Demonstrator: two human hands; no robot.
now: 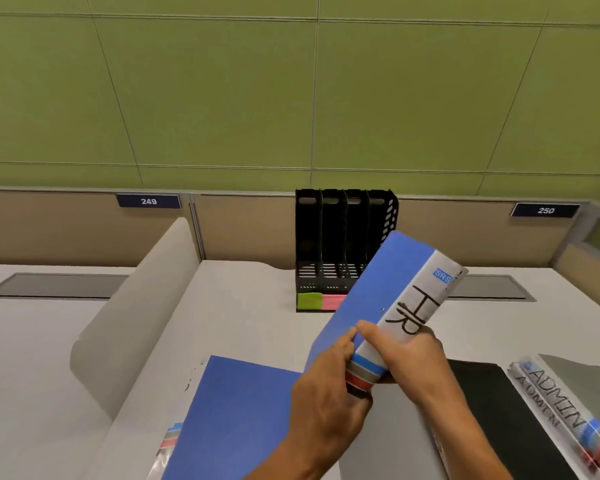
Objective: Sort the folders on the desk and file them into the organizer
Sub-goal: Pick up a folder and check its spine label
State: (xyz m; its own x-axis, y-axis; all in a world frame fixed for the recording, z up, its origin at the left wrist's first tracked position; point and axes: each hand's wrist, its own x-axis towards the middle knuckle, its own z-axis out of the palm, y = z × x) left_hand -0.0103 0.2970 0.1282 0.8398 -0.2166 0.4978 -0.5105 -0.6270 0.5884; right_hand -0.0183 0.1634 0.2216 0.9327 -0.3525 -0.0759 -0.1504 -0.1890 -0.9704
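Observation:
A blue folder (pixel 374 292) with a white spine marked "HR" is held up over the desk, tilted toward the black organizer (pixel 329 237). My left hand (pixel 323 389) grips its near end from the left. My right hand (pixel 406 358) grips the spine from the right. The organizer stands upright at the back of the desk with several slots, and green and pink labels at its base. A second blue folder (pixel 236 420) lies flat at the near left. A black folder (pixel 499 410) and a folder whose spine reads "ADMIN" (pixel 561 400) lie at the near right.
A grey curved divider (pixel 136 317) rises at the left of the white desk (pixel 243 306). Beige partition panels with number plates 249 (pixel 148 201) and 250 (pixel 545 210) run along the back. Grey cable hatches (pixel 59 285) are set into the desk on both sides.

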